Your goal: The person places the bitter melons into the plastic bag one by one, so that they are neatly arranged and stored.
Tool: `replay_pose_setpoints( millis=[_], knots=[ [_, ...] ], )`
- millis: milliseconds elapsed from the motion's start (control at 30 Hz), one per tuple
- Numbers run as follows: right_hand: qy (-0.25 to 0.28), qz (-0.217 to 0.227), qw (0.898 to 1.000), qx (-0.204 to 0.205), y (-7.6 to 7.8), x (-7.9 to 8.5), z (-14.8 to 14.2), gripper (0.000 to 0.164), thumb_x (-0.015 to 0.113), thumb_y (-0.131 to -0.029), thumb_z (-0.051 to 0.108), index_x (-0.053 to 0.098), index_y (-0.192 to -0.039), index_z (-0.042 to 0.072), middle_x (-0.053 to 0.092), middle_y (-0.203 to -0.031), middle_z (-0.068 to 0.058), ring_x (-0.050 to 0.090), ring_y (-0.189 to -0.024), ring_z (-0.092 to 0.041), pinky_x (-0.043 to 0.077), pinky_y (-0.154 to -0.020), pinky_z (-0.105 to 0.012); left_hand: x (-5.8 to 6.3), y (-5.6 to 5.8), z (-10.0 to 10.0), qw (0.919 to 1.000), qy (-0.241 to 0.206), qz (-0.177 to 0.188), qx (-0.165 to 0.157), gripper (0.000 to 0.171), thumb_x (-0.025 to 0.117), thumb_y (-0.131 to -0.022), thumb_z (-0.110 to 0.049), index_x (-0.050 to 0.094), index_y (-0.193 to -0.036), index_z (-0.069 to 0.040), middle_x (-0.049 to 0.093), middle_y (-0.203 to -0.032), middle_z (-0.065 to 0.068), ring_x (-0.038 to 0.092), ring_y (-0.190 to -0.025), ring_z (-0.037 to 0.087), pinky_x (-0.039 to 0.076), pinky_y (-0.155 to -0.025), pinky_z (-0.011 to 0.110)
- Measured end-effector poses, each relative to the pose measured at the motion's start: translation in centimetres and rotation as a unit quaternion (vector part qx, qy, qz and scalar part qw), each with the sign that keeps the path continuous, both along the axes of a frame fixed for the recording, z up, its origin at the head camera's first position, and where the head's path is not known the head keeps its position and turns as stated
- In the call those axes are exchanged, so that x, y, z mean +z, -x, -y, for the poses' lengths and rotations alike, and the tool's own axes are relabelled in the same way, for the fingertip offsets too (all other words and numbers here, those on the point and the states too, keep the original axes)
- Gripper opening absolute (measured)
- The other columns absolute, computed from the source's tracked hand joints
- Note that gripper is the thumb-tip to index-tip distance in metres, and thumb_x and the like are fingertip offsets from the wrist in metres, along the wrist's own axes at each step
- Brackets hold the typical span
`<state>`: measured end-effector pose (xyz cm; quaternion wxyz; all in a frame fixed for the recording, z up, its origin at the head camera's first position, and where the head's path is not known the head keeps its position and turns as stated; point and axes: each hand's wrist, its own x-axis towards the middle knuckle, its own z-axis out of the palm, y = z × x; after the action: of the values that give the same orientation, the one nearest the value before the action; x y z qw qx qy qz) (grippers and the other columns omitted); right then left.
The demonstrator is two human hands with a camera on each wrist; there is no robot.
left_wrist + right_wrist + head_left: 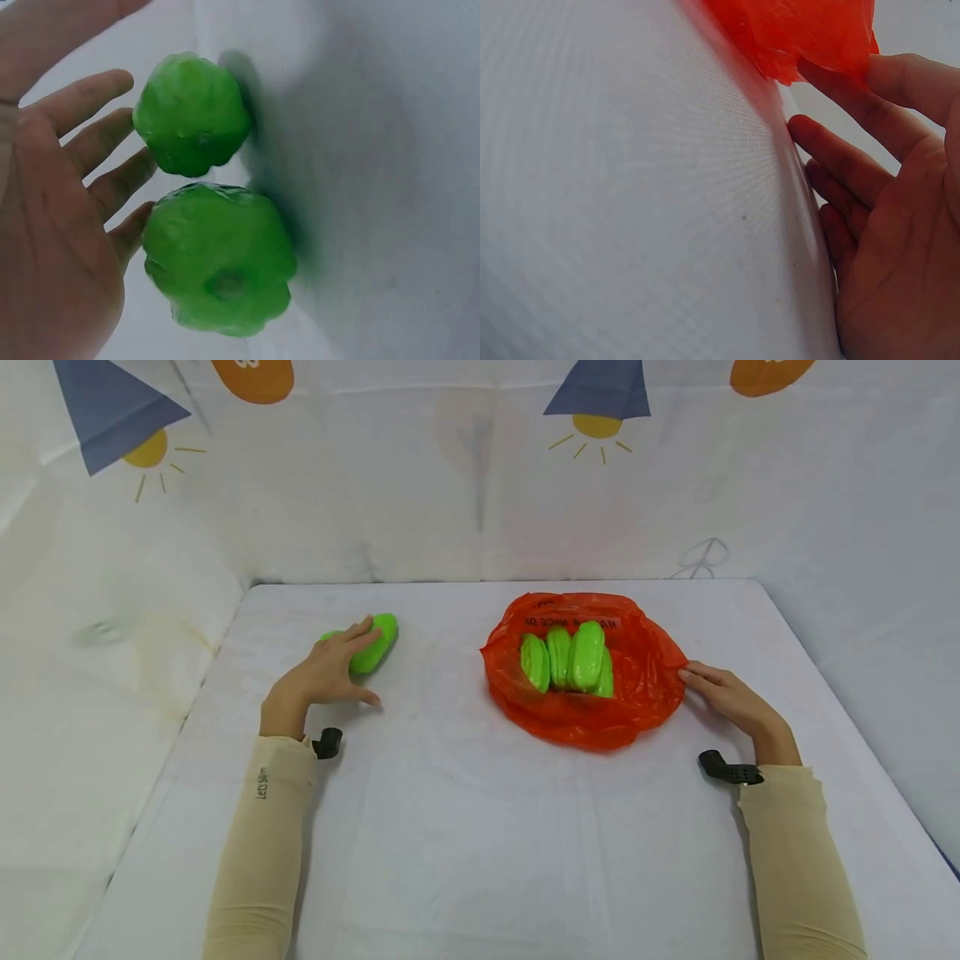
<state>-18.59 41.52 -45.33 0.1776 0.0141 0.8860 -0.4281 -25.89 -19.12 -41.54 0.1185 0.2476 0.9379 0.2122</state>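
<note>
Inside the desk's (pixel 480 852) left edge, the left hand (pixel 324 675) spreads beside 2 green vegetables (pixel 381 650), contact unclear. A wide gap separates them from a red bag (pixel 651 664) holding 4 more; the right hand (pixel 731 697) pinches its right rim.

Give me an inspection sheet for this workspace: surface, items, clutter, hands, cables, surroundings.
Surface: white table, faint creases.
Items: open red bag with at least four green pieces inside; two loose green pieces to its left.
Clutter: nothing seen.
Hands: left hand, fingers apart, at the loose pieces, contact unclear; right hand pinches the bag's edge.
Cables: nothing seen.
Surroundings: white backdrop printed with blue shapes and yellow suns.
</note>
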Motion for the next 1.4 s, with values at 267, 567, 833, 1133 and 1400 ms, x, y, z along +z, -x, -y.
replay_pose_setpoints(
  millis=[267, 567, 833, 1133, 1400],
  knots=[
    [0.005, -0.003, 1.000, 0.001, 0.0, 0.0, 0.0, 0.067, 0.041, -0.104, 0.045, 0.029, -0.151, -0.001, 0.019, -0.159, -0.027, 0.011, -0.147, -0.047, 0.014, -0.115, -0.068, -0.6, 0.5, 0.7, 0.9992, 0.030, -0.021, 0.017, 0.106, 0.087, -0.074, -0.023, 0.021, -0.156, -0.004, 0.013, -0.163, 0.018, 0.019, -0.148, 0.038, 0.008, -0.120, 0.056],
    [0.005, -0.003, 1.000, 0.001, -0.1, 0.2, 0.0, 0.067, 0.041, -0.104, 0.044, 0.030, -0.151, -0.002, 0.018, -0.158, -0.029, 0.011, -0.146, -0.049, 0.013, -0.114, -0.069, -1.1, 1.0, 0.3, 0.9973, 0.024, -0.037, 0.059, 0.092, 0.083, -0.079, -0.030, 0.031, -0.151, -0.004, 0.026, -0.158, 0.022, 0.028, -0.142, 0.044, 0.021, -0.115, 0.058],
    [0.008, 0.005, 1.000, 0.002, -0.1, 0.3, 0.1, 0.067, 0.041, -0.103, 0.045, 0.030, -0.151, -0.001, 0.017, -0.159, -0.028, 0.010, -0.146, -0.049, 0.014, -0.113, -0.071, -1.1, 0.7, 0.1, 0.9941, 0.037, -0.025, 0.099, 0.101, 0.083, -0.077, -0.037, 0.026, -0.155, -0.012, 0.036, -0.142, 0.023, 0.028, -0.129, 0.057, 0.031, -0.106, 0.069],
    [-0.001, 0.007, 1.000, 0.002, 0.0, 0.1, -0.1, 0.066, 0.039, -0.104, 0.045, 0.027, -0.153, 0.001, 0.017, -0.159, -0.027, 0.011, -0.146, -0.049, 0.016, -0.113, -0.070, -1.3, 1.0, 0.0, 0.9961, 0.033, -0.041, 0.071, 0.103, 0.087, -0.073, -0.033, 0.028, -0.151, -0.002, 0.022, -0.159, 0.025, 0.025, -0.142, 0.046, 0.019, -0.118, 0.058],
    [-0.006, 0.009, 1.000, 0.002, 0.1, -0.2, -0.2, 0.067, 0.039, -0.104, 0.046, 0.028, -0.152, 0.001, 0.017, -0.159, -0.028, 0.011, -0.146, -0.049, 0.016, -0.112, -0.071, -1.4, 1.0, -0.5, 0.9953, 0.047, -0.019, 0.083, 0.107, 0.084, -0.076, -0.037, 0.020, -0.156, -0.007, 0.031, -0.152, 0.026, 0.025, -0.139, 0.050, 0.021, -0.116, 0.061]
  ],
)
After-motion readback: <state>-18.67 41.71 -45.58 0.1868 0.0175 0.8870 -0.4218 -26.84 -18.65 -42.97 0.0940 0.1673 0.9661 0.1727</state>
